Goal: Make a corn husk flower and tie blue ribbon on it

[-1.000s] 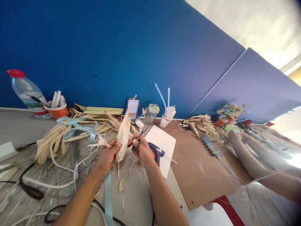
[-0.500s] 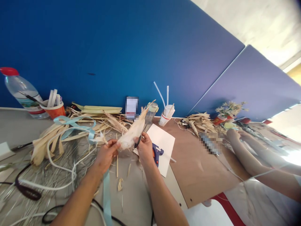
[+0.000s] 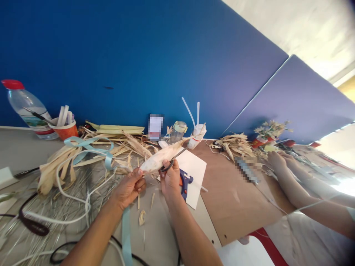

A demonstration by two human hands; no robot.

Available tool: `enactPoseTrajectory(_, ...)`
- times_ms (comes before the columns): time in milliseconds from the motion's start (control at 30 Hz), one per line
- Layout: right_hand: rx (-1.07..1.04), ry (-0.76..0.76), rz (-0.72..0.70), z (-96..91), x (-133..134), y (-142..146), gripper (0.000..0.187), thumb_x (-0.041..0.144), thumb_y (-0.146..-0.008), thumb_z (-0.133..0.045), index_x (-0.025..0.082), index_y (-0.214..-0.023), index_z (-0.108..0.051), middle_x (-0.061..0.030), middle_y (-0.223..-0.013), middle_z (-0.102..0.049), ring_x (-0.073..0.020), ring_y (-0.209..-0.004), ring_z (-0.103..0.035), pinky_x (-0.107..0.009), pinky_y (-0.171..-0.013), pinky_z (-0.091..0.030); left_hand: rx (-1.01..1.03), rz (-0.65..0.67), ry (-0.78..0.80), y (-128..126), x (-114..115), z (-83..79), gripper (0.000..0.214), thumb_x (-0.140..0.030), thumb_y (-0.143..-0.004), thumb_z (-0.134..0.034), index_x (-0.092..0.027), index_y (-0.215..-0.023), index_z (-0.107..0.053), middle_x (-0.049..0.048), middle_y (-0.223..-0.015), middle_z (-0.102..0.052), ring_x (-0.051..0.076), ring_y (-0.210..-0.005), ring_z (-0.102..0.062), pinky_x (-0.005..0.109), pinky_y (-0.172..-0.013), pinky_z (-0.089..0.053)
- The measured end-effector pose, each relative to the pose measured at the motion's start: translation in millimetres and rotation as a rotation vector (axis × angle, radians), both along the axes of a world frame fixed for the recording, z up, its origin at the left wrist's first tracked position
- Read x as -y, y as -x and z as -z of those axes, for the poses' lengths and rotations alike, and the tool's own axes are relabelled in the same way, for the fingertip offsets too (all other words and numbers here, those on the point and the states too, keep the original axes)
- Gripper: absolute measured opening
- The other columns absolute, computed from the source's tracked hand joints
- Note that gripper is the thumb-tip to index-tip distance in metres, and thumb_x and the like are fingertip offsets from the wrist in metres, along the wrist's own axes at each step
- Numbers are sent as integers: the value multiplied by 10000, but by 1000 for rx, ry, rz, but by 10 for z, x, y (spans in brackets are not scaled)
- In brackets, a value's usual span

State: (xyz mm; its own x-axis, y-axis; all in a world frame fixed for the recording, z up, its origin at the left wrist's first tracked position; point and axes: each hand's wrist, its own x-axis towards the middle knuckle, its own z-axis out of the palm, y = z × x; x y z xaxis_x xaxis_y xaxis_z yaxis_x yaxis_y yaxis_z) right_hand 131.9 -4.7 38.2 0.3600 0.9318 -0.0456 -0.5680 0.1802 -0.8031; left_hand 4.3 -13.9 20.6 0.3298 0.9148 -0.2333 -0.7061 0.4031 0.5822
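Note:
Between my hands stretches a pale dried corn husk [image 3: 159, 159], its narrow tip pointing right and away. My left hand [image 3: 130, 186] pinches its near left end between thumb and fingers. Dark-handled scissors [image 3: 167, 166] are in my right hand [image 3: 171, 177], their blades pointing up and right alongside the husk. The right thumb also appears to press on the husk. Whether the scissor blades are apart I cannot tell. Just beyond my right wrist, a blue glue gun [image 3: 185, 181] lies on a white sheet [image 3: 197, 170].
Loose husks [image 3: 133, 142] and light-blue ribbon [image 3: 108, 159] lie behind and left, with white and black cords. A cup of glue sticks [image 3: 195, 140], a lidded jar [image 3: 179, 131] and a bottle [image 3: 30, 111] stand along the blue partition. Another person's arms [image 3: 291, 184] work at right.
The husk has swung from steeply upright to a flatter slant toward the right. My right hand has turned with the scissors, whose blades now show beside the husk.

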Motion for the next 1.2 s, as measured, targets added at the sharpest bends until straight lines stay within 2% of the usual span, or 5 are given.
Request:
enactPoseTrajectory(300,132,64,19,78,24,118,344,288,-634,-680,216,-896,-468,36,-728,-610,-81,-539,-502,-193,-493,-383,9,-292,-40,-8,-61,-24,278,-120,-620,-773,-171,-691,-509,-105,-507,-433,10,-346,-262,153,-342,-242)
enactPoseTrajectory(600,216,34,75,72,7,-25,336,353,-683,-637,214,-941,-474,59,-606,-535,-78,-489,-423,-181,-429,-263,193,-361,25,161,-139,-9,310,-97,-669,-741,-182,-650,-443,-117,-471,-419,23,-329,-249,183,-373,-289)
enactPoseTrajectory(833,466,12,-321,-23,48,-195,333,332,-664,-660,173,-938,-554,49,-592,-554,-74,-467,-396,-197,-454,-287,182,-392,12,187,-151,-22,326,-42,-658,-726,-193,-664,-438,-128,-450,-382,28,-320,-244,184,-361,-273)
enactPoseTrajectory(967,357,-3,-351,-9,4,-199,331,410,-704,-617,179,-929,-538,25,-619,-603,-71,-441,-382,-197,-433,-263,176,-337,-27,164,-116,-64,292,-15,-661,-699,-187,-702,-467,-124,-484,-402,17,-326,-254,167,-369,-289)
enactPoseTrajectory(1200,131,21,-100,67,-46,-40,385,291,-602,-705,218,-916,-494,60,-693,-578,-53,-454,-407,-177,-412,-282,70,-43,-66,13,-4,1,141,-107,-725,-688,-154,-795,-574,-93,-535,-440,5,-338,-262,154,-359,-304)
